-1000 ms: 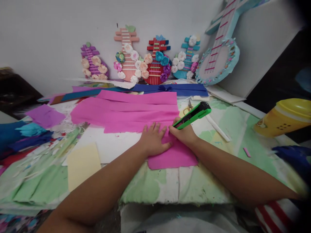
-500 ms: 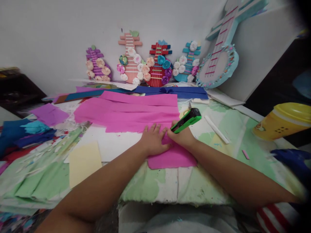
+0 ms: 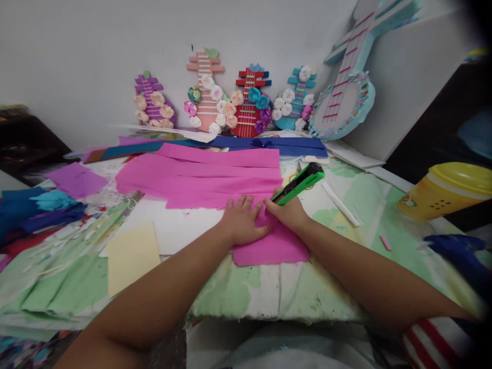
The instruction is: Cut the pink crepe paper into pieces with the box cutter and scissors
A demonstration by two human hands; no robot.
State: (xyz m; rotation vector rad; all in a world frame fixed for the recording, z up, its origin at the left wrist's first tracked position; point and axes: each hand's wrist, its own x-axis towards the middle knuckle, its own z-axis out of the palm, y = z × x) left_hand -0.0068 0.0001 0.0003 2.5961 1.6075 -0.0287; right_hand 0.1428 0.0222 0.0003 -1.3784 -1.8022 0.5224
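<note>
Pink crepe paper (image 3: 269,251) lies on the table in front of me, one piece reaching toward the near edge. Flat on it, fingers spread, rests my left hand (image 3: 243,220). My right hand (image 3: 289,211) is closed around a green and black box cutter (image 3: 300,183), its body slanting up to the right. The cutter's tip is hidden by my fingers, close to the paper. Longer strips of pink crepe paper (image 3: 207,174) stretch away behind my hands. Under them shows a white board (image 3: 177,225).
A pale yellow paper square (image 3: 134,259) lies at left, near purple paper (image 3: 77,179). At right are a white strip (image 3: 340,204) and a yellow lidded cup (image 3: 449,192). Scissors (image 3: 299,171) lie partly behind the cutter. Flower-decorated paper guitars (image 3: 249,102) lean on the wall.
My right hand has shifted slightly, and the box cutter now leans a little further up and right. My left hand stays spread on the pink paper.
</note>
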